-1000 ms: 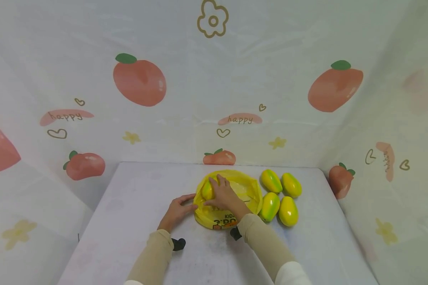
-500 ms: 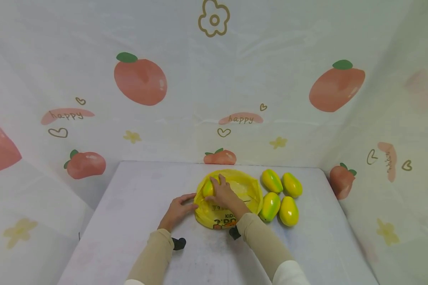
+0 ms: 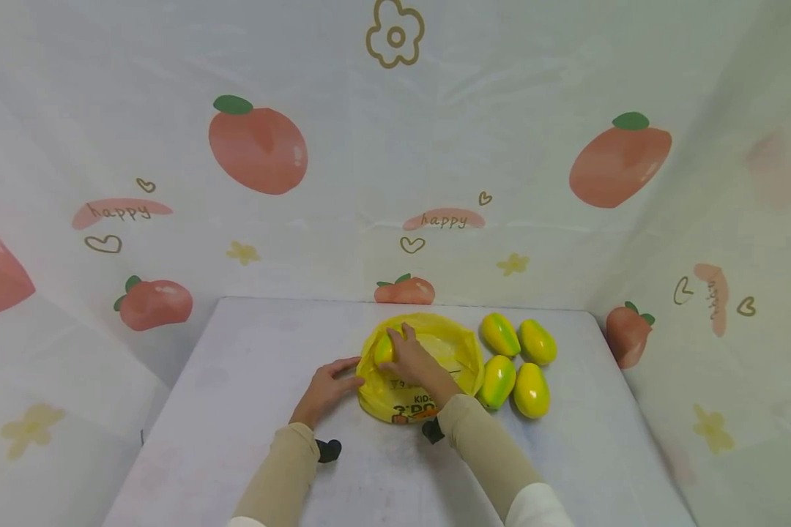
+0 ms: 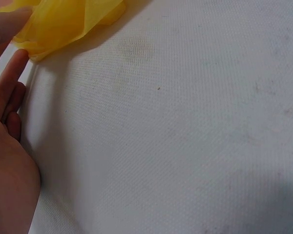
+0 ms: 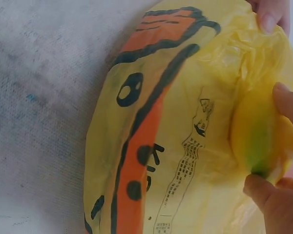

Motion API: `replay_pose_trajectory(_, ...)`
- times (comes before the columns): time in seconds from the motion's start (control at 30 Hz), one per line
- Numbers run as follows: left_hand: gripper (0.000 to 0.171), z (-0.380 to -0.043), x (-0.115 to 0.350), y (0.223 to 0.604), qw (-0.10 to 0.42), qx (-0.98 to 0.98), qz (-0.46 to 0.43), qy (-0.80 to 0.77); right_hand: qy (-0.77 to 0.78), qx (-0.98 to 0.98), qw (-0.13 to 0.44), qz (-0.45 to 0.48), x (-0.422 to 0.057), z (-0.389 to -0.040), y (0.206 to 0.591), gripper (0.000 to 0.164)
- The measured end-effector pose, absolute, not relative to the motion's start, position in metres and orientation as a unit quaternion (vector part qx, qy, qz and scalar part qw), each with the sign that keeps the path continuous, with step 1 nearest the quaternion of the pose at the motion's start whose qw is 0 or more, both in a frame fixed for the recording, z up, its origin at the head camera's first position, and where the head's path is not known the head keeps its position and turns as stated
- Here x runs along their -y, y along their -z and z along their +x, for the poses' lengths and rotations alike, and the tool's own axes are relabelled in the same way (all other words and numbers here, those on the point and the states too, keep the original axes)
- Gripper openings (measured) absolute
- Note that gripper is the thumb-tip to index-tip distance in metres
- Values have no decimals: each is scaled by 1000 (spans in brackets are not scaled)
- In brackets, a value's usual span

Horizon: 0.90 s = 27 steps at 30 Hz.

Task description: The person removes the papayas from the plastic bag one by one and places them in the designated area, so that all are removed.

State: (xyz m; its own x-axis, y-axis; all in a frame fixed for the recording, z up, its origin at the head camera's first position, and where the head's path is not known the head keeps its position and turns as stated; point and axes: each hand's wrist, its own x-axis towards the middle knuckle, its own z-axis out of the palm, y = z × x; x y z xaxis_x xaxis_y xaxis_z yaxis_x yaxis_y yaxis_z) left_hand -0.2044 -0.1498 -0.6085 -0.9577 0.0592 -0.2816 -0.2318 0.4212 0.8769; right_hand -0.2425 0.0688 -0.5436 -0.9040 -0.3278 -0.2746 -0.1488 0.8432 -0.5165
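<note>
A: Almost nothing is seen to have moved since the earlier frames; the right hand (image 3: 414,360) is still kept on the fruit (image 3: 384,349) at the yellow bag (image 3: 428,399), and the left hand (image 3: 328,384) is still laid at the bag's left edge.

B: How is the fruit held?

A: It is gripped between curled fingers (image 5: 286,102) and thumb, at or just inside the bag's mouth; whether plastic lies between is not clear in the right wrist view. The left hand is kept flat, with straight fingers (image 4: 10,73) touching the bag's edge on the table (image 3: 250,380); nothing is grasped by it.

B: Which step is judged to be in hand?

A: The fruit is apparently being put into the bag. Four more fruits (image 3: 517,362) are left just right of the bag, untouched.

B: What is called for next?

A: Probably the fruit is to be pushed deeper and released, while the opening is held steady by the left hand.
</note>
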Motion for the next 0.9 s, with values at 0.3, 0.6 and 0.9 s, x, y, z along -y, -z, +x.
replay_pose_trajectory(0.3,48,-205,153,607,139,-830,-60,-536,252,-943,172,-131,-71,-242,536,82)
replay_pose_trajectory(0.6,47,-202,154,606,136,-838,-58,-526,244,-946,150,-150,-73,-236,522,81)
replay_pose_trajectory(0.9,47,-203,151,608,132,-828,-51,-543,252,-945,106,-178,-86,-232,508,79)
